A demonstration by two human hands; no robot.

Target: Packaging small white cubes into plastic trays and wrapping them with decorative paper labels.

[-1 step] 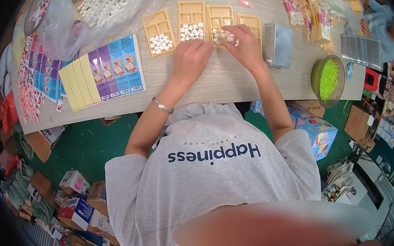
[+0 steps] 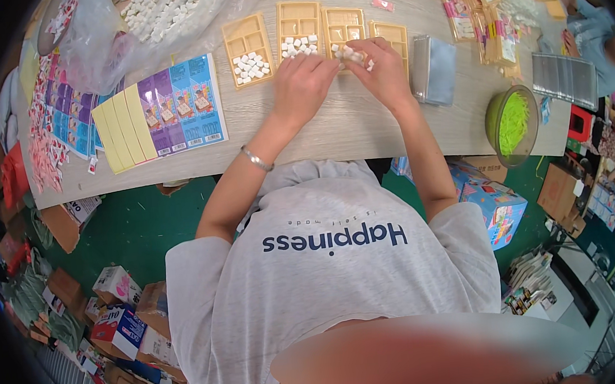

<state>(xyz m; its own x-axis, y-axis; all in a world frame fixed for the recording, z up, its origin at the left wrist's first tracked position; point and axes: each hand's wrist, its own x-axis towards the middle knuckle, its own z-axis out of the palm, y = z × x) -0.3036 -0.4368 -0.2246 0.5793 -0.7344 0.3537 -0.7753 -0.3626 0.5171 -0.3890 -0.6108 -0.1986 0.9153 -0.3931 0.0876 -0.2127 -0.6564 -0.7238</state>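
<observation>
Compartmented beige trays stand in a row before me. Small white cubes fill the near compartment of the left tray (image 2: 245,32), and more lie in the second tray (image 2: 298,11). My left hand (image 2: 305,89) is over the near end of the second tray, fingers curled together and reaching toward the third; its fingertips are partly hidden. My right hand (image 2: 385,77) is over the near end of the third tray (image 2: 343,17), its thumb and fingers closed around several white cubes (image 2: 368,64). Part of the fourth tray (image 2: 391,34) shows behind my right hand.
Printed card sheets (image 2: 160,113) lie to the left, beside scattered pink sachets (image 2: 47,140). A clear bag of white cubes (image 2: 163,15) is at the back left. Clear plastic sleeves (image 2: 434,70) and a bowl of green shreds (image 2: 512,125) are to the right. A person (image 2: 596,46) sits at far right.
My left hand has shifted slightly away from me, covering more of the second tray's near end. My right hand stays almost in place over the third tray.
</observation>
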